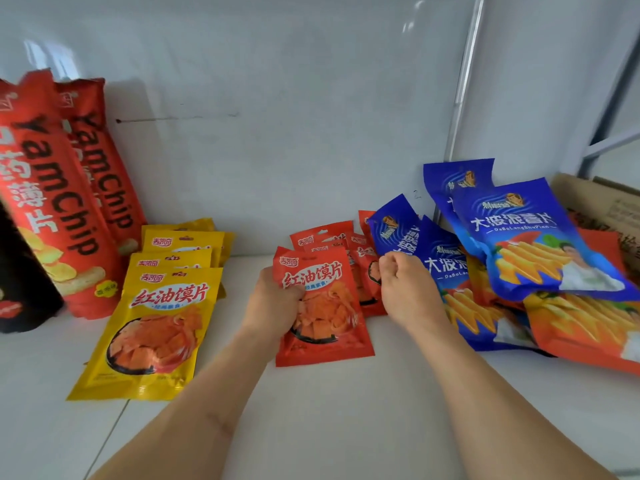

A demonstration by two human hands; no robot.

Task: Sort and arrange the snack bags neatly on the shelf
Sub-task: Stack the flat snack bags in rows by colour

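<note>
Head view: white shelf [346, 427] is holding tall red YamChip bags [69, 202] leaning at 9 o'clock, a loose heap of blue bags [526, 237] at 3 o'clock, a tidy yellow bag stack [156, 323] at 8 o'clock, and red bags [329, 237] piling at centre. Left hand [273, 303] is gripping the front red bag [322, 306] by its left edge, thumb on the face; right hand [405, 289] is curling loosely, knuckles touching the red pile and a blue bag, seemingly holding nothing. Best move, likely: squaring this bag over the red ones behind, edges lining up, right hand steadying them so none are sliding toward the blue heap.
</note>
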